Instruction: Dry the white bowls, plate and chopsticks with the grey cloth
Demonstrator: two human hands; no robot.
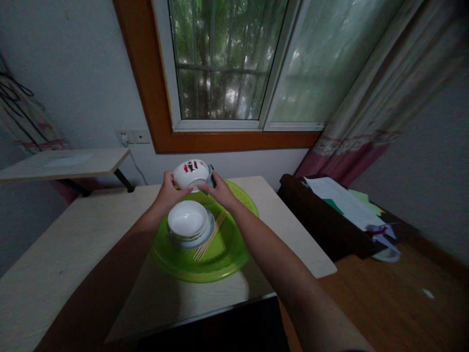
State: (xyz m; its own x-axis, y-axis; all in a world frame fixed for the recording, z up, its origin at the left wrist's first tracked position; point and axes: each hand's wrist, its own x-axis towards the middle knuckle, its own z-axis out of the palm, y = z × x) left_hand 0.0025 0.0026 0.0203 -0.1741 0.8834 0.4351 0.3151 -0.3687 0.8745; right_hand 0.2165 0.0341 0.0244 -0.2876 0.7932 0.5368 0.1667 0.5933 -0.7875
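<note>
A white bowl (190,174) with red figures on its outside is tilted on its side above the far part of the round green tray (220,275). My left hand (169,193) grips the bowl from the left, thumb near its foot. On the other side, my right hand (222,191) is closed on the bowl with a grey-green cloth (211,176) bunched between its fingers and the bowl's edge. Nearer to me on the tray, a small stack of white bowls (187,218) sits on a plate (205,238). Several wooden chopsticks (210,235) lie beside the stack.
The pale table (91,234) carries the tray, and a raised shelf (69,163) stands at its left. A window (223,63) is behind. To the right is a dark brown box-like piece (311,220) with papers (344,200) on top. A cable hangs from the wall socket (124,137).
</note>
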